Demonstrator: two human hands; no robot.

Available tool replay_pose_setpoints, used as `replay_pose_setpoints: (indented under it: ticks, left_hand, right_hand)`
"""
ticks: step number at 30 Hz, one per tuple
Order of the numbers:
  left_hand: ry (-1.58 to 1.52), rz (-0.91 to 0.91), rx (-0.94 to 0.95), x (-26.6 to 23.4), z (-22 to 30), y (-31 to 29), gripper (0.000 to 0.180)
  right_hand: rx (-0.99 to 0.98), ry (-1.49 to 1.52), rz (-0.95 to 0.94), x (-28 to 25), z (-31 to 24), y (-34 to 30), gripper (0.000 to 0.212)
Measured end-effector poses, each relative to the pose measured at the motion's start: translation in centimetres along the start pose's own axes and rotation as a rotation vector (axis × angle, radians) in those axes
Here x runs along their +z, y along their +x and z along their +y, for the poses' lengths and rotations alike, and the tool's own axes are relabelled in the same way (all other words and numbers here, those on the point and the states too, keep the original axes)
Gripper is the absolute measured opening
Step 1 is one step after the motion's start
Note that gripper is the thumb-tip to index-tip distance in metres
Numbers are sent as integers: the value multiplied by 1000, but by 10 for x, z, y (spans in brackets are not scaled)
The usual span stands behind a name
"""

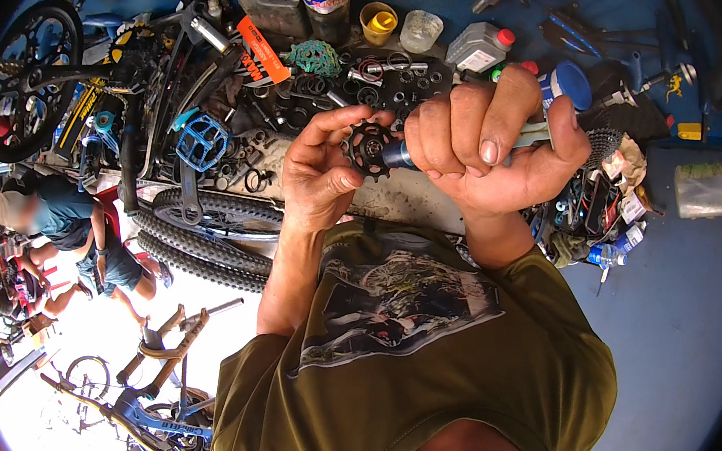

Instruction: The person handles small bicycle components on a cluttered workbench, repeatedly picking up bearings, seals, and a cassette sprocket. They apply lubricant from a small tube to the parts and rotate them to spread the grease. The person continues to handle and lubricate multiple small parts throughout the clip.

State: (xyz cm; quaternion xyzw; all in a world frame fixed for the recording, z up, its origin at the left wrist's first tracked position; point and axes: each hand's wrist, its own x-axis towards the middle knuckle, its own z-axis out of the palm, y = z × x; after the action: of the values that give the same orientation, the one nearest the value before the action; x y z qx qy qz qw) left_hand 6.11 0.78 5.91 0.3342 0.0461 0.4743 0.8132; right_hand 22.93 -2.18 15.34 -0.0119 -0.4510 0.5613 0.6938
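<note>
Just above my chest, my left hand [314, 174] pinches a small black toothed jockey wheel [369, 149] by its edge, between thumb and fingers. My right hand [482, 142] is wrapped round a slim tool [397, 154] with a dark bluish front end. Its pale rear end [532, 134] sticks out by the thumb, and the fingers cover its middle, so I cannot make out its exact kind. The front of the tool meets the right side of the wheel, at or very near its hub.
Beyond my hands, a workbench holds loose metal parts [306, 93], a yellow cup [378, 23], a grey bottle with a red cap [480, 47] and a blue pedal [202, 141]. Bicycle tyres [201, 257] lie left. A person [77, 220] sits farther left, near a bike frame [159, 415].
</note>
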Motion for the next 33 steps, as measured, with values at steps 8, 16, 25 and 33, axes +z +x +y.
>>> replay_pose_setpoints:
  ticks: [8,16,25,33]
  left_hand:
    - [2,-1,14,-4,-1,1,72]
    - [-18,-19,-50,-1,1,2,72]
    - [8,-72,-112,-9,-1,-1,70]
    - [11,55,-100,-41,1,-2,75]
  right_hand:
    - [13,-13,-30,0,1,-1,57]
    - [38,-30,-18,-2,-4,-2,56]
    - [52,-36,-49,-4,1,5,61]
    - [-152,-559,202,-42,-29,17,51]
